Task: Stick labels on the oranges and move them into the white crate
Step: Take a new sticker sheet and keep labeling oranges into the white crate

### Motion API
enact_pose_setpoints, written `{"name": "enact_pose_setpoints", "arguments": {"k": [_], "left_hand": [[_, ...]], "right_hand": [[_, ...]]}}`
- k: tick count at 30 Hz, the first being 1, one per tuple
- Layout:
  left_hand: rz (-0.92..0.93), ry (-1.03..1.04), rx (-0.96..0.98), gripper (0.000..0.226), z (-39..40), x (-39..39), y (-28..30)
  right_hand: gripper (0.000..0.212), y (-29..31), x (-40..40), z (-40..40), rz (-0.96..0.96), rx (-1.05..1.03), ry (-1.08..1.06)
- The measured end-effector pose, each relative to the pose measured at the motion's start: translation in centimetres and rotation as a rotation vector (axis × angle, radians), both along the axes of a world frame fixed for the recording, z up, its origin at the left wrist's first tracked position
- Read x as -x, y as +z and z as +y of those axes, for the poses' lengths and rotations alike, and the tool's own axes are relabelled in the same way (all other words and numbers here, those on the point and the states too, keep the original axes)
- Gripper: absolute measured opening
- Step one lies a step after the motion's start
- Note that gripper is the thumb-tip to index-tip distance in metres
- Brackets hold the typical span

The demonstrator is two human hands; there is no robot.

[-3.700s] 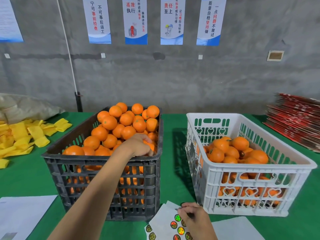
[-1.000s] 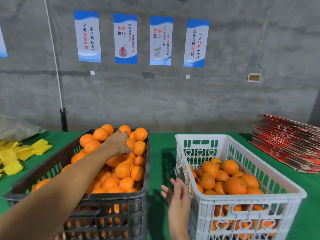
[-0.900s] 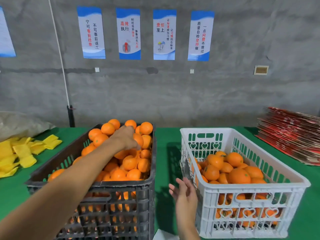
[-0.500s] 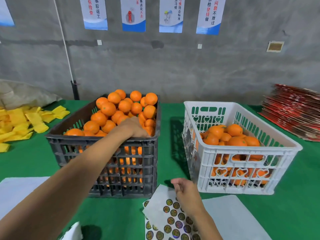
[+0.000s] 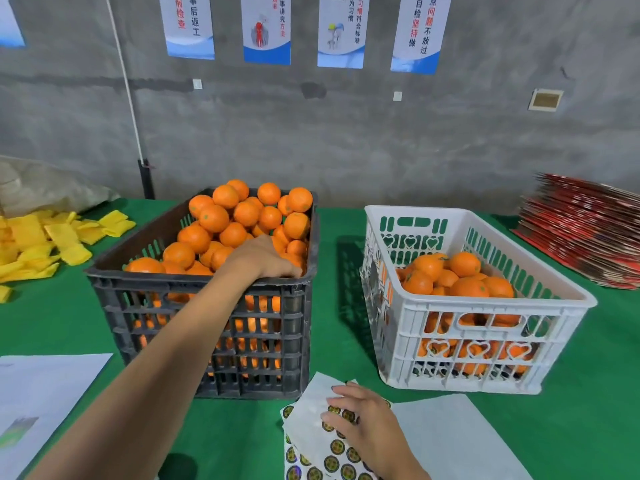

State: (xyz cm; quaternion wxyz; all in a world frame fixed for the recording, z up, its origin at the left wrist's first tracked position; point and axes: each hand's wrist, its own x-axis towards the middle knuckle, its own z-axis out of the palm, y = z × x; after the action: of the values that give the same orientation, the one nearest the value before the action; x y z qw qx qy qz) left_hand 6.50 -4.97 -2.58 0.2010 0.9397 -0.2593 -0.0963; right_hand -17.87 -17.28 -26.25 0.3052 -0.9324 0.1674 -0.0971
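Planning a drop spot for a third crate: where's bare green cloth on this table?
Bare green cloth runs between the black crate and white crate, and again left of the black crate, between yellow sleeves and white paper. The near edge is crowded: right hand on the sticker sheets. The left hand reaches into the black crate.

White plastic crate (image 5: 485, 308), matt green cloth (image 5: 52, 323), glossy stickers (image 5: 337, 446).

Round orange oranges (image 5: 239, 223) heap high in a dark crate (image 5: 204, 306) at frame centre-left. Right of it, a white slotted crate (image 5: 485, 334) sits partly filled. Round shiny labels (image 5: 332, 459) on sheets lie bottom centre.
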Motion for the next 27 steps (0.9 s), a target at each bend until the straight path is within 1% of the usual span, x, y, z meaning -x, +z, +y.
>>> {"name": "enact_pose_setpoints", "arguments": {"k": [2, 5, 8, 11, 13, 15, 17, 19, 22, 25, 27], "left_hand": [[-0.005, 0.018, 0.02, 0.073, 0.1, 0.1, 0.0], [-0.004, 0.022, 0.039, 0.073, 0.2, 0.2, -0.1], [0.018, 0.015, 0.051, 0.082, 0.3, 0.2, 0.1], [0.03, 0.015, 0.069, 0.087, 0.4, 0.5, 0.1], [0.046, 0.011, 0.093, 0.09, 0.5, 0.5, 0.2], [0.059, 0.005, 0.117, 0.091, 0.4, 0.6, 0.1], [0.07, 0.0, 0.128, 0.093, 0.5, 0.6, 0.1], [0.076, -0.003, 0.131, 0.095, 0.4, 0.6, 0.0], [0.076, -0.005, 0.134, 0.093, 0.3, 0.5, -0.1], [0.072, -0.012, 0.13, 0.077, 0.4, 0.6, 0.1], [0.062, -0.003, 0.121, 0.076, 0.4, 0.7, 0.2]], "right_hand": [[0.044, -0.2, -0.2, -0.1, 0.011, 0.029, 0.011], [0.042, 0.0, -0.4, -0.3, 0.057, 0.09, 0.041], [0.041, 0.4, -0.6, -0.4, 0.11, 0.18, 0.082], [0.044, 0.6, -0.8, -0.3, 0.104, 0.245, 0.117], [0.047, 0.7, -0.7, -0.4, 0.086, 0.218, 0.139], [0.05, 0.5, -0.3, -0.4, 0.029, 0.126, 0.117], [0.044, 0.0, 0.1, -0.1, -0.028, 0.06, 0.072], [0.039, -0.3, 0.3, 0.2, -0.08, 0.079, 0.021], [0.038, 0.4, -0.1, 0.1, -0.08, 0.143, 0.041], [0.037, 0.8, -0.5, -0.2, -0.065, 0.18, 0.043], [0.038, 0.6, -0.5, 0.1, -0.062, 0.201, 0.04]]}}
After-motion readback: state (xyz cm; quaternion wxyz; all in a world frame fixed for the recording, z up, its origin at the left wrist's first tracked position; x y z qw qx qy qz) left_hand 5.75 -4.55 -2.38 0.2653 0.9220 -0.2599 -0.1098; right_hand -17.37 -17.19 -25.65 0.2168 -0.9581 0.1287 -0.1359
